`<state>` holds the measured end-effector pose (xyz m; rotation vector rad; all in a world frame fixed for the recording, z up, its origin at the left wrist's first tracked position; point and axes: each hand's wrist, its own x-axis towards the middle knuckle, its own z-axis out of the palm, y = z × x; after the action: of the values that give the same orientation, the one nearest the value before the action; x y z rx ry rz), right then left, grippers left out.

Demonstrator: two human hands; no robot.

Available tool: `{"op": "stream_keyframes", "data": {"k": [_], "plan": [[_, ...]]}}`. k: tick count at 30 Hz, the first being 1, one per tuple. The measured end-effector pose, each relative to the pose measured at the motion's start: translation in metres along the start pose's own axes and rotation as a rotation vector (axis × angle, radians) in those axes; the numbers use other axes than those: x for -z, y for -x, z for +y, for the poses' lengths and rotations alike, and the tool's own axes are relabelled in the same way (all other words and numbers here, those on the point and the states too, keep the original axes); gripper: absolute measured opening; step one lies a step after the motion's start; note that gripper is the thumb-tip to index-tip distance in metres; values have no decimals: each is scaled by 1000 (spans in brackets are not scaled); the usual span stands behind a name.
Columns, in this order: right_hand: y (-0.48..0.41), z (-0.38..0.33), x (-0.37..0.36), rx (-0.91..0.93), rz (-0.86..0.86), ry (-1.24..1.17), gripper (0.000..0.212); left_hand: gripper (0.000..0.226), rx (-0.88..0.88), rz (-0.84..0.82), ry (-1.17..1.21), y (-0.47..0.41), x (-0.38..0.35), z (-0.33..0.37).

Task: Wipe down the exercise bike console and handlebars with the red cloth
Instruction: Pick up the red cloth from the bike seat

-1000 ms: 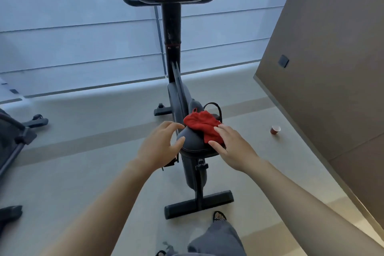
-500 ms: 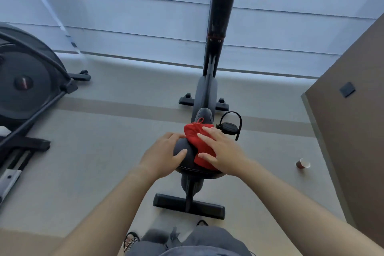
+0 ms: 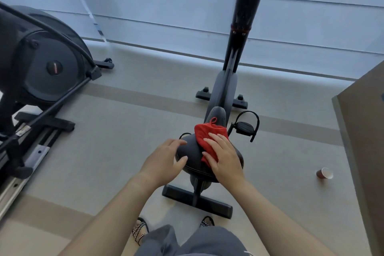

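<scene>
Black upright exercise bike [image 3: 225, 87] — stands on grey floor [image 3: 124, 131], front post rising to handlebars and console at the top edge, mostly cut off. Black padded saddle [image 3: 193, 158] — stitched rim, nearest the viewer. Small red terry cloth with a hanging loop [image 3: 209, 133] — lies on the saddle's right half, loop toward the saddle nose, one corner drooping under the palm. Right hand [image 3: 223, 158] — flat on the cloth, fingers spread and pressing it to the saddle; grip apart, not closed around the fabric. Left hand [image 3: 164, 160] — cupped over the saddle's left edge, fingers loosely parted, touching the padding, clear of the cloth. Black pedal with strap [image 3: 245, 125] — just right of the saddle nose. Dark red paper cup [image 3: 324, 173] — on its side on the floor, well right of the bike, near a brown wall panel [image 3: 361, 131]. Large black elliptical trainer [image 3: 41, 72] — at left, well apart. Grey trousers and patterned sandals at the bottom edge.
</scene>
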<state>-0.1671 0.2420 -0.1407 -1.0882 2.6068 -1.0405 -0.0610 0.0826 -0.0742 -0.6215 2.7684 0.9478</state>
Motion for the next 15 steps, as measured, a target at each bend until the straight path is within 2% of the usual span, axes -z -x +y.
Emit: {"op": "stream_keyframes", "data": {"k": [5,12,15], "plan": [[-1,-8,1,-2,82,-24,28,41,-52,11,21,-2,7,-7],[-24,-57,-5,-73,138,-69,31,41,-134,19,63,-15,51,-34],[-41,-84,-16,-50,111,12,32,41,-160,32,68,-19,83,-59]]}}
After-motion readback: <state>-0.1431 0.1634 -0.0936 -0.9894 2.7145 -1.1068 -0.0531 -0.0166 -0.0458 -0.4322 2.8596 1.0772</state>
